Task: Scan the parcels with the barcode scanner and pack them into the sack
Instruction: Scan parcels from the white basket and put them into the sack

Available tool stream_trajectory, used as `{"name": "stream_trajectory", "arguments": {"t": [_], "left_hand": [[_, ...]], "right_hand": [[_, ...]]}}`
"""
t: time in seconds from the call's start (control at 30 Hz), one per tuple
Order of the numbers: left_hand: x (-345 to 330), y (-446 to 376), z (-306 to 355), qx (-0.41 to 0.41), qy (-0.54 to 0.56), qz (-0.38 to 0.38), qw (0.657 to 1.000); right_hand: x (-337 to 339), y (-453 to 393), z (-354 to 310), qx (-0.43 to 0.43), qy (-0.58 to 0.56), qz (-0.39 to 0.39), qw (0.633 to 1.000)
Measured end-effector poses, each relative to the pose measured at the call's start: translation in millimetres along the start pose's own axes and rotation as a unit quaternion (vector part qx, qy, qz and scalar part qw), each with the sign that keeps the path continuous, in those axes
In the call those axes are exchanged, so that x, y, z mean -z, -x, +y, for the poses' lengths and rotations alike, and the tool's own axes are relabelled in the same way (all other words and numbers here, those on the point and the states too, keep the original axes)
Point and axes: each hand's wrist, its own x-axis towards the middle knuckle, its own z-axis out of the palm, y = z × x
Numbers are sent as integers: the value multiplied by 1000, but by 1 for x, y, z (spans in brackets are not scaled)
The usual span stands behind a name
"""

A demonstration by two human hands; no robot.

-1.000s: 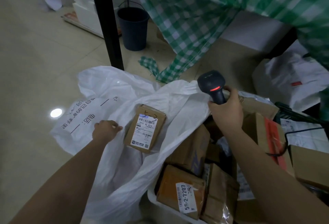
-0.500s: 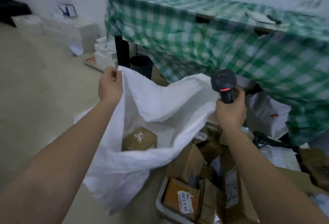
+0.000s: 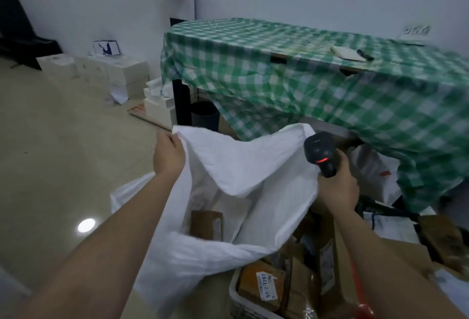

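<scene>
White woven sack (image 3: 228, 166): mouth lifted by left hand (image 3: 168, 153), fingers pinching the rim. Barcode scanner (image 3: 320, 152): clenched in right hand (image 3: 338, 189). One brown parcel (image 3: 206, 224) inside the sack; more parcels in the basket (image 3: 234, 293) just beside. Risk: slack rim may slip or fold shut, blocking the next parcel

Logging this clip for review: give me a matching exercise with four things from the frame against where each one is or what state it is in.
Things:
1. scanner
2. sack
3. brown parcel
4. notepad

Places or states:
A. on the checked tablecloth
B. lying inside the sack
C. gripped in the right hand, red light on
D. rim lifted by the left hand

Pairs: 1-C, 2-D, 3-B, 4-A
</scene>
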Motion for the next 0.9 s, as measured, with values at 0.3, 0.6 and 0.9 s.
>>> {"name": "stream_trajectory", "arguments": {"t": [0.3, 0.6, 0.9], "left_hand": [[-43, 47, -74, -83, -484, -209, 846], [-102, 49, -87, -287, -677, -285, 614], [-57, -39, -57, -95, -225, -29, 969]], "right_hand": [[-2, 5, 66, -15, 79, -44, 996], [-5, -9, 83, -12, 75, -35, 996], [-14, -18, 85, -23, 32, -3, 999]]}}
